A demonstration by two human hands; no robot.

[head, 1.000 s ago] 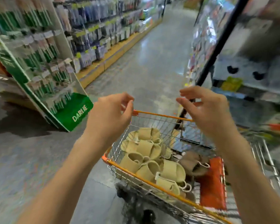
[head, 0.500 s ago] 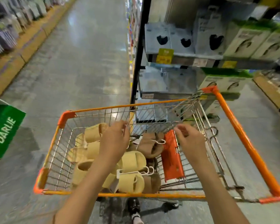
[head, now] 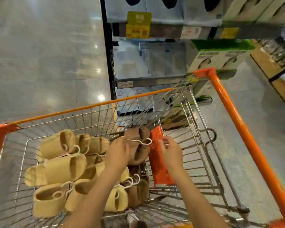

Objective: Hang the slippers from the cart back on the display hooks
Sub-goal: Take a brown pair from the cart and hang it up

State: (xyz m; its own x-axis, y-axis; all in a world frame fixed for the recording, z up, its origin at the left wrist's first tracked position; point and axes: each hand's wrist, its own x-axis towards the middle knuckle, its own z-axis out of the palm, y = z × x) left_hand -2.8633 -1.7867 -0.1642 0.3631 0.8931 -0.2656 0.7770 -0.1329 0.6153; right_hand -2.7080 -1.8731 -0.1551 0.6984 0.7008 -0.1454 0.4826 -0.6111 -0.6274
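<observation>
**Both hands closing in on the brown pair**

Both hands are working down inside the cart [head: 237, 122], over by its right-hand wire divider. The left hand [head: 118, 151] is curling its fingers at the white hanger hook [head: 144, 142] clipped to the brown slippers [head: 137, 150]; I cannot tell whether it is already pinching it or only touching. The right hand [head: 170, 149] is hovering just beside the hook's curved end, thumb and forefinger nipped together with nothing visibly between them, probably lining up to take the hook, since that is the part that goes over a display peg. The brown pair is lying against the orange flap [head: 160, 163], and looks soft and ribbed. The tan slippers [head: 61, 167] are filling the cart's left half, chunky and open-toed, each pair carrying its own white hook.
</observation>
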